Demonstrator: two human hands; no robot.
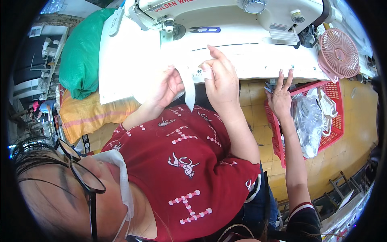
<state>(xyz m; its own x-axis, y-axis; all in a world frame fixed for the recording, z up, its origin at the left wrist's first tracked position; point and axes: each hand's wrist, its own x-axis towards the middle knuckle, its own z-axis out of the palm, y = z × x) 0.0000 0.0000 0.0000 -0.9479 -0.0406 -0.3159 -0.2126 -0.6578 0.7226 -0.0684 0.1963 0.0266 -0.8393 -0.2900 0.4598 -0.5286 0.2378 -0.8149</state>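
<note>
My right hand [281, 99] reaches in from the lower right, its first two fingers stretched onto the front edge of the white sewing table [133, 60]. Beside its thumb is a small greyish thing I cannot make out; I see no clear grip on it. My left hand is out of the picture. To the left, a person in a red patterned shirt [185, 147] has both hands above the table's front edge. Between them a curved white strip [188, 88] hangs down, near a ruler scale [197, 72] along the edge.
A white sewing machine [217, 16] stands at the back, with blue-handled thread snips [205, 29] before it. At right are a pink fan [339, 53] and a red basket [338, 129] holding clear plastic [308, 129]. Green [82, 52] and orange sacks [98, 117] lie left.
</note>
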